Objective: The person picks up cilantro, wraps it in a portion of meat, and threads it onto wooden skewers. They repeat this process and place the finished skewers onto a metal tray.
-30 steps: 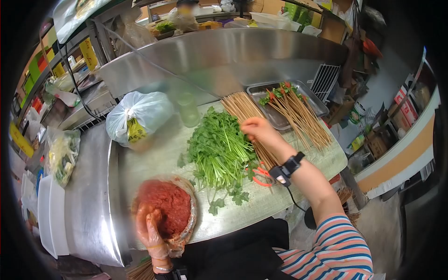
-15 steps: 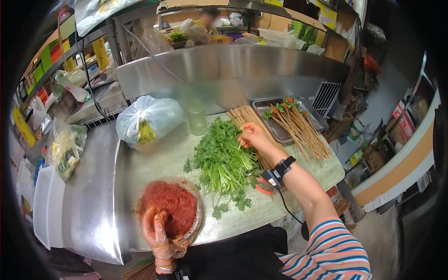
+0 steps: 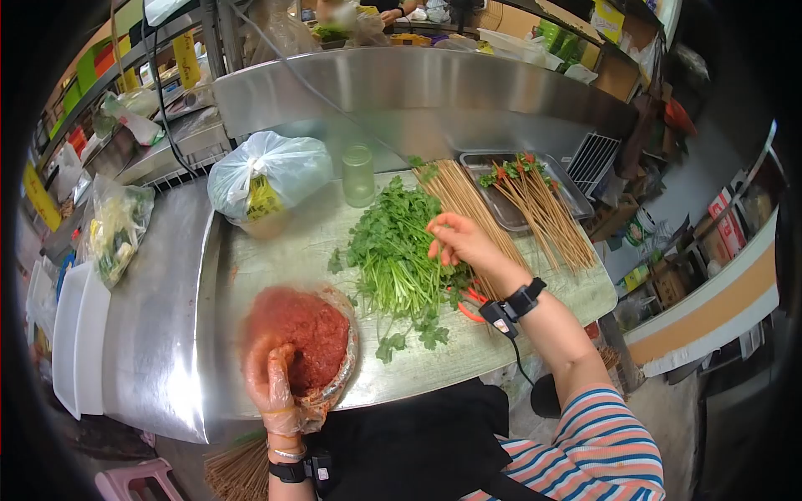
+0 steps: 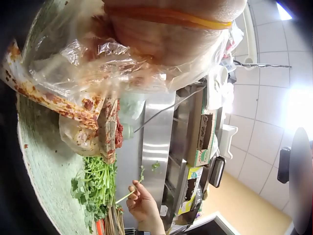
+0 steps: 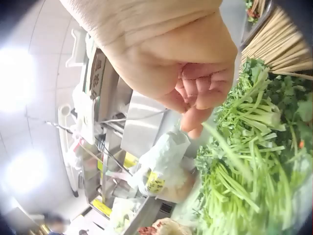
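In the head view, my left hand, in a clear plastic glove, curls its fingers into the red minced meat in a bag-lined round container; the fingertips are partly hidden. My bare right hand is raised over the right side of a cilantro pile. Between its thumb and fingers it pinches a single cilantro sprig, its stem slanting down in the left wrist view. Orange-red scissor handles show below that hand, beside the pile.
Bare bamboo skewers lie right of the cilantro. Behind them, loaded skewers rest with their tips on a metal tray. A knotted plastic bag and a greenish glass stand at the back left, before a steel backsplash.
My right hand has come away from the cilantro pile with a sprig between its fingers. My left hand stays at the meat, with its fingers still curled. The head view has shifted slightly.
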Motion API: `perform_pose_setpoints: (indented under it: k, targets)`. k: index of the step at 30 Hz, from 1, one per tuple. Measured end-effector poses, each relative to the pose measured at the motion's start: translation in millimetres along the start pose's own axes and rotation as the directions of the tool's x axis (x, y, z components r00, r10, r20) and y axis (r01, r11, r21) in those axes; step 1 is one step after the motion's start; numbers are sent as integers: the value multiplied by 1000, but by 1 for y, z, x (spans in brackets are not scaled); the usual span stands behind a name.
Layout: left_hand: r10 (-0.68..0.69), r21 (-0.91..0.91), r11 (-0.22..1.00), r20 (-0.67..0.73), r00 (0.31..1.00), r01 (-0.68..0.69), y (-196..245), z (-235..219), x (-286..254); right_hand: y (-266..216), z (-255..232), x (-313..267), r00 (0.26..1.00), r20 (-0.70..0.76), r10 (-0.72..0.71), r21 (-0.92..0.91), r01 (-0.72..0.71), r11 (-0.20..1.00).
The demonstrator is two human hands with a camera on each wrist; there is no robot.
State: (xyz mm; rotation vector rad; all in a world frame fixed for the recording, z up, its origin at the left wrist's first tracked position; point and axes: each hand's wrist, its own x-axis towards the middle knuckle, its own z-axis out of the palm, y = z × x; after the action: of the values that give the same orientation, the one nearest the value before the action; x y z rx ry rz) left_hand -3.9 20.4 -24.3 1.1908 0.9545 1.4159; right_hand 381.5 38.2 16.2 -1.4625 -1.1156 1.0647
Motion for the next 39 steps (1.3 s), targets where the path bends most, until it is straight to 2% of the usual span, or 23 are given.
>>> perform_pose_setpoints:
  k: [1,2,5,6,9,10,13,16,19,22,28,31,34,37,39]
  targets:
    - [6,9,1000,5,1000,-6,0,0,0,10,1,8,1000,6,19,-97,-18,995]
    - [10,19,1000,8,1000,-10,0,-1,0,19,4,14,999,-24,-24,-190,19,982]
    - [10,45,999,19,1000,-11,-1,-3,0,9,17,19,988,-52,146,-446,-153,882]
    - [8,41,999,17,1000,-9,-1,-3,0,8,21,23,983,-59,172,-535,-176,827]
    - [5,26,1000,13,1000,-5,-4,-3,1,2,34,20,996,-68,65,-810,-94,578]
    - [6,20,1000,8,1000,-6,-5,-3,1,10,36,26,995,-93,43,-815,-101,571]
    - [-8,5,1000,-4,1000,8,-5,-3,1,34,26,40,998,-38,-43,-772,-2,636]
    - [-3,-8,1000,-3,1000,3,-4,-3,1,40,13,41,996,-51,72,-454,-88,887]
    - [2,18,1000,10,1000,-3,-2,-5,0,41,5,36,987,-70,145,-223,-157,962]
    - [-7,14,1000,4,1000,6,2,-1,0,32,1,26,993,-87,74,-69,-80,994]
    - [12,7,1000,10,1000,-12,-3,-3,1,-2,-10,11,998,-23,53,-127,-55,990]
    - [24,31,999,14,1000,-25,-3,-3,1,-17,-10,2,996,90,15,-104,-5,995]
    - [16,25,1000,12,1000,-17,-2,-2,0,-24,7,-8,995,91,-45,-55,50,997]
    - [19,24,1000,15,1000,-20,-5,-4,2,-36,27,-17,957,285,-56,-225,124,966]
    - [9,22,1000,28,1000,-10,-10,-7,2,-48,50,-28,945,325,-45,-266,137,954]
